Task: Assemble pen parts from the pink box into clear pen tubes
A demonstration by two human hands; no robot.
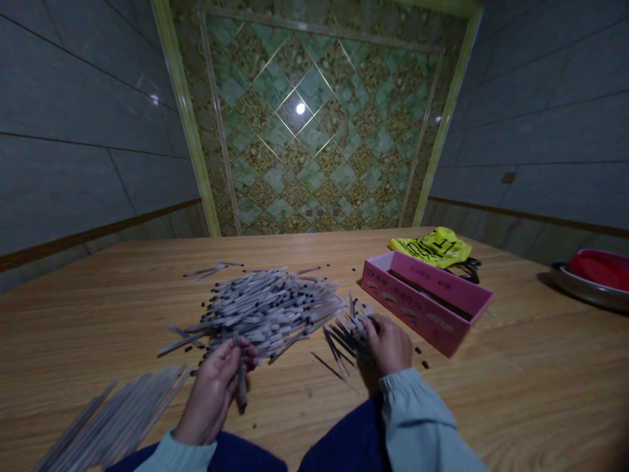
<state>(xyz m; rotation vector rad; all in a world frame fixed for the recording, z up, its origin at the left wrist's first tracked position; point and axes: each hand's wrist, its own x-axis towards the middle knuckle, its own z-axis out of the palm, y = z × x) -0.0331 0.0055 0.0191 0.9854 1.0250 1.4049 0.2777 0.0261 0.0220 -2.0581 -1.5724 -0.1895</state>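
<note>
My left hand (216,383) is closed around a slim grey pen (241,380), which points down toward me. Behind it lies a large heap of pens (265,305) with pale barrels and black ends. My right hand (392,342) reaches into a smaller pile of thin black sticks (344,341), which look like pen refills, mixed with pale pieces. Its fingers are drawn together, and what they grip is hidden. At the lower left, a row of long pale tubes (118,413) lies side by side, blurred.
Right of my right hand stands an open pink box (417,301). Behind it is a yellow bag (432,248) with black lettering. A metal tray (584,288) holding a red dish (602,269) sits far right. Small black caps (421,358) dot the wooden table (531,387).
</note>
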